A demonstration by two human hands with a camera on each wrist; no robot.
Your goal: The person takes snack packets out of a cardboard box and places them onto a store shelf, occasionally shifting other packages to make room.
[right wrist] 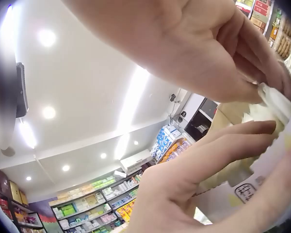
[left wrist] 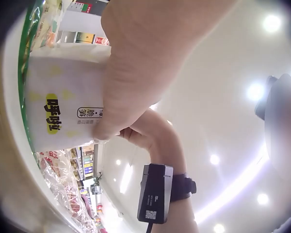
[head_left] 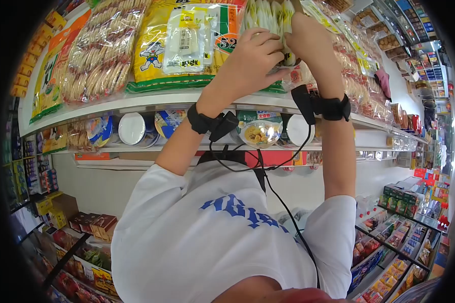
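Note:
Upright in a white display box (left wrist: 63,102) stand several slim white-and-green snack packets (head_left: 268,17). My left hand (head_left: 253,60) grips the box by its near wall, thumb against the printed front and fingers over the top edge. Above the open top, my right hand (head_left: 313,45) pinches the end of a white packet (right wrist: 280,103) between thumb and fingers. A small flat packet (head_left: 187,43) of matching style lies to the left on a large yellow bag (head_left: 146,38).
Clear bags of round crackers (head_left: 98,55) fill the white shelf (head_left: 151,101) to the left, with more bagged snacks (head_left: 351,70) to the right. Bowl-shaped noodle tubs (head_left: 260,129) stand on the lower shelf. Black cables (head_left: 283,202) hang from both wrist cameras.

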